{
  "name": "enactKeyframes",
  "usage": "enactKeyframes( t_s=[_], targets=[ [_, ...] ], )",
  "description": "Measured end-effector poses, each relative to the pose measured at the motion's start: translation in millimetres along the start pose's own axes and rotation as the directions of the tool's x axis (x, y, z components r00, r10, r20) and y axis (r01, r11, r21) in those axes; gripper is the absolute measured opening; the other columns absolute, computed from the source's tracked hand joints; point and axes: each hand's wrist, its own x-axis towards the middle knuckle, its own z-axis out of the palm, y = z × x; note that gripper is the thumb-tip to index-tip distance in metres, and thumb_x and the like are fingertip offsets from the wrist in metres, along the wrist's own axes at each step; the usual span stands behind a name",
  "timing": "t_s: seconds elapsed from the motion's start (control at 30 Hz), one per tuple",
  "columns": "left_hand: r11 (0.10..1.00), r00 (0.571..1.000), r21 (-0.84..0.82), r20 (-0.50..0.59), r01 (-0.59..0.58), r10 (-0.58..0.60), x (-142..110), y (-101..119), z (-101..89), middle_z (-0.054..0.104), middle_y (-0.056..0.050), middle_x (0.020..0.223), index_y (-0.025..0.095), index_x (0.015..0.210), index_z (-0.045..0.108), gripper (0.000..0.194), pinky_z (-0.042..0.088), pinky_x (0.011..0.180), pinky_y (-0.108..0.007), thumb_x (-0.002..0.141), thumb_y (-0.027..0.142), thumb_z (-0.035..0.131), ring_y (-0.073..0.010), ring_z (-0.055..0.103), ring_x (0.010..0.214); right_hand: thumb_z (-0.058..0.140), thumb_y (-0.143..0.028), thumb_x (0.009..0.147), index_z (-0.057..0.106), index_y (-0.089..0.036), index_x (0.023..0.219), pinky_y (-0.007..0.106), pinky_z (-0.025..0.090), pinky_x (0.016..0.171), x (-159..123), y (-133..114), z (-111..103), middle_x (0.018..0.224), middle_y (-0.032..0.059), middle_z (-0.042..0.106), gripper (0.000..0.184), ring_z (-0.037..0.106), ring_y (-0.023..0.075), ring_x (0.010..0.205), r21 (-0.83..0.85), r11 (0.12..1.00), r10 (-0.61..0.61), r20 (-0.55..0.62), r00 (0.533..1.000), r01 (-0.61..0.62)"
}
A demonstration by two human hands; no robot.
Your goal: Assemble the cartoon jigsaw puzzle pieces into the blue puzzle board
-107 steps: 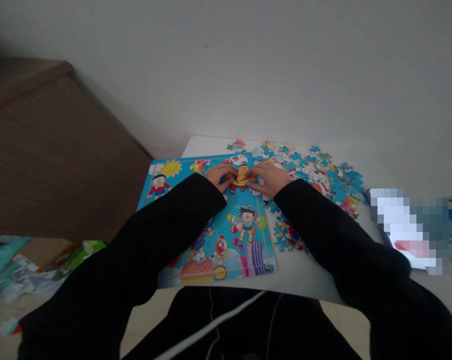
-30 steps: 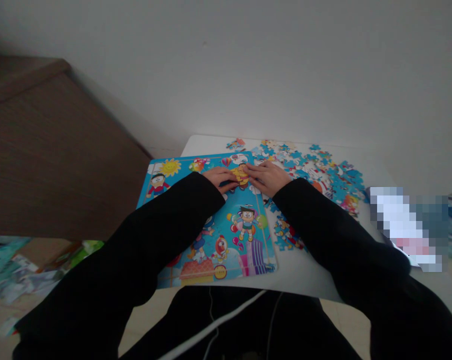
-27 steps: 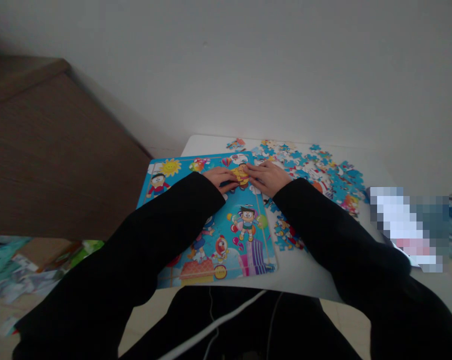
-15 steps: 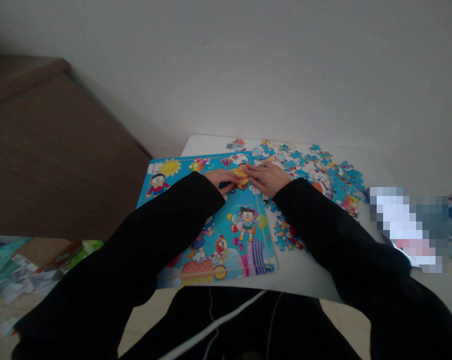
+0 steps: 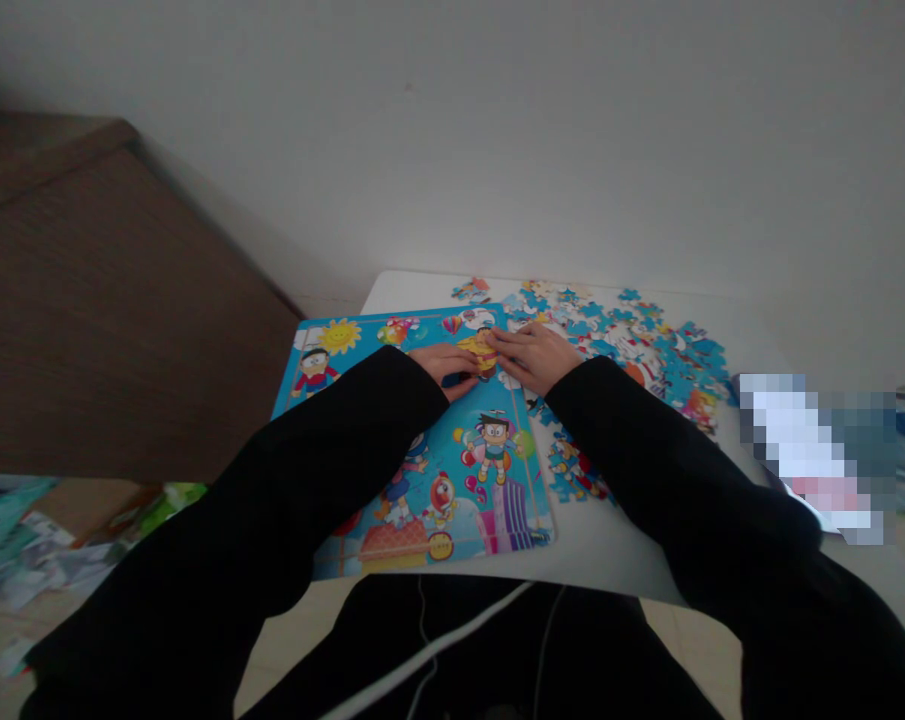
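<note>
**Both hands at the yellow figure on the puzzle board**

Through the head camera I see the puzzle board [image 5: 433,445] lying flat on the left part of the white bench [image 5: 609,555], printed side up. My left hand [image 5: 446,366] and right hand [image 5: 540,354] meet near its far right corner, on either side of a yellow-clothed figure [image 5: 479,346]. The right fingertips touch that figure; the left fingers bend beside it, thumb nearer me. I can't tell whether either hand grips a piece or just rests there. Loose puzzle pieces [image 5: 669,350] spread to the right of the board, partly behind my right sleeve [image 5: 669,470]. A brown cabinet [image 5: 107,310] stands to the left.
</note>
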Motion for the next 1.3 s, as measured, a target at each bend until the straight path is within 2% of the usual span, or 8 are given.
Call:
enactKeyframes(
  t_s=[0.2,0.4,0.53,0.77,0.93,1.0,1.13,1.3],
  targets=[
    [1.000,1.000,-0.007,0.013,-0.013,0.013,0,0,2.7,0.070,-0.005,0.094,0.018,0.088,0.069,0.015,0.053,0.084,-0.024,0.085,0.025,0.056,-0.0124,0.065,0.090,0.036,-0.032,0.092,0.052,-0.015,0.129,0.040,0.041,0.089,0,0,0,0.131,0.0051,0.053,0.044,0.050,0.0256,0.100,-0.022,1.000,0.003,0.008,1.000,-0.003],
    [0.988,0.988,0.012,-0.031,-0.151,0.152,3,-3,2.9,0.071,-0.007,0.091,0.016,0.087,0.068,0.016,0.053,0.082,-0.026,0.082,0.029,0.060,-0.0138,0.066,0.087,0.036,-0.032,0.093,0.053,-0.015,0.128,0.039,0.041,0.088,0,1,2,0.130,0.0042,0.054,0.043,0.051,0.0251,0.098,-0.030,0.999,-0.011,-0.012,1.000,0.011],
    [0.996,0.999,0.081,0.033,-0.036,0.033,3,-6,0.7,0.069,-0.009,0.099,0.014,0.098,0.065,0.030,0.052,0.084,-0.031,0.079,0.038,0.061,-0.0167,0.064,0.091,0.036,-0.032,0.093,0.053,-0.015,0.129,0.039,0.040,0.089,0,0,1,0.131,0.0040,0.053,0.043,0.051,0.0249,0.098,-0.026,1.000,-0.005,-0.007,1.000,0.004],
    [0.991,0.984,0.089,0.137,0.104,-0.115,3,-6,0.8,0.069,-0.006,0.094,0.017,0.100,0.064,0.030,0.050,0.081,-0.027,0.082,0.040,0.057,-0.0153,0.064,0.087,0.037,-0.032,0.093,0.051,-0.016,0.130,0.038,0.039,0.089,0,-3,-3,0.132,0.0034,0.052,0.043,0.050,0.0245,0.100,-0.031,0.999,0.032,0.037,0.999,-0.031],
    [0.950,0.953,0.140,0.075,0.280,-0.292,6,1,-3.4,0.066,-0.006,0.085,0.014,0.092,0.067,0.032,0.049,0.063,-0.021,0.078,0.043,0.062,-0.0106,0.060,0.068,0.038,-0.031,0.092,0.051,-0.016,0.130,0.038,0.039,0.090,0,-2,-2,0.132,0.0033,0.052,0.043,0.050,0.0246,0.100,-0.035,0.999,0.032,0.033,0.999,-0.031],
    [0.959,0.956,0.082,0.093,0.270,-0.277,6,5,-10.0,0.065,-0.005,0.089,0.015,0.096,0.066,0.029,0.047,0.057,-0.019,0.079,0.038,0.059,-0.0076,0.055,0.061,0.037,-0.031,0.092,0.051,-0.016,0.130,0.038,0.039,0.090,0,-2,-2,0.132,0.0034,0.052,0.043,0.050,0.0246,0.101,-0.034,0.999,0.029,0.034,0.999,-0.028],
    [0.979,0.961,-0.043,0.205,0.199,-0.187,4,6,-24.2,0.064,-0.005,0.099,0.017,0.106,0.063,0.036,0.042,0.050,-0.018,0.071,0.024,0.061,-0.0056,0.047,0.056,0.036,-0.031,0.093,0.049,-0.016,0.131,0.039,0.039,0.089,0,-1,-1,0.132,0.0040,0.052,0.043,0.050,0.0246,0.101,-0.027,1.000,0.004,0.026,1.000,-0.003],
    [0.977,0.955,-0.026,0.220,0.211,-0.200,3,-1,-24.1,0.063,-0.005,0.089,0.015,0.100,0.066,0.028,0.039,0.049,-0.018,0.076,0.025,0.056,-0.0047,0.042,0.052,0.035,-0.031,0.093,0.050,-0.017,0.131,0.040,0.039,0.089,1,0,0,0.132,0.0028,0.052,0.044,0.050,0.0254,0.100,-0.026,1.000,0.007,0.018,1.000,-0.006]
  ],
)
